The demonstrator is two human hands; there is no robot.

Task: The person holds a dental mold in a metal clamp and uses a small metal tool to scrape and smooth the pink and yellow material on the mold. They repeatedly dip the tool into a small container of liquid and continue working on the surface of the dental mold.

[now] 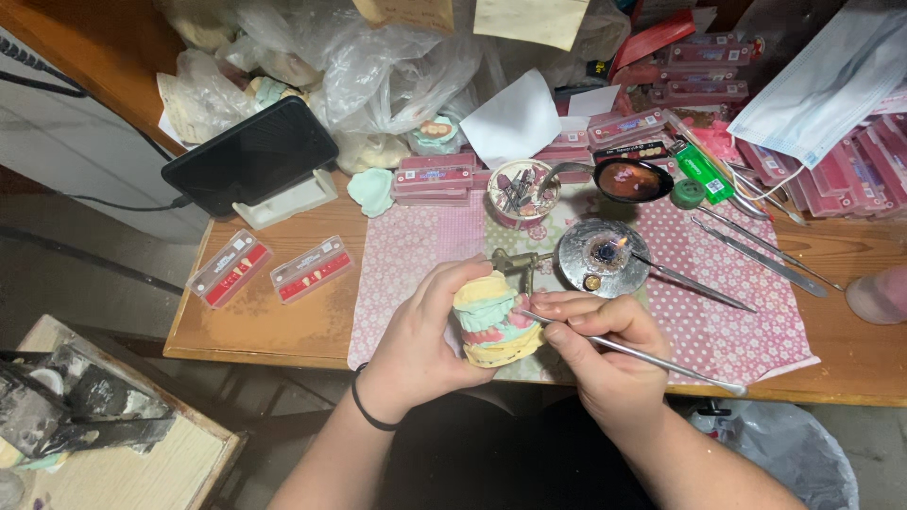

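The left hand (420, 331) wraps closed around a dental cast (491, 319) of stacked yellow and pale green plaster with pink gum wax, held above the desk's (274, 321) front edge. The right hand (595, 345) pinches a thin metal wax tool (633, 354) like a pen, its tip touching the cast's right side. Just behind the hands, on a pink dotted cloth (416, 250), a small burner (602, 255) shows a flame. Farther back stand a cup of instruments (522, 192) and stacked pink tooth trays (435, 176). 2 tooth cards (269, 267) lie toward the desk's left edge, and a dark tablet (250, 154) leans at the back left corner.
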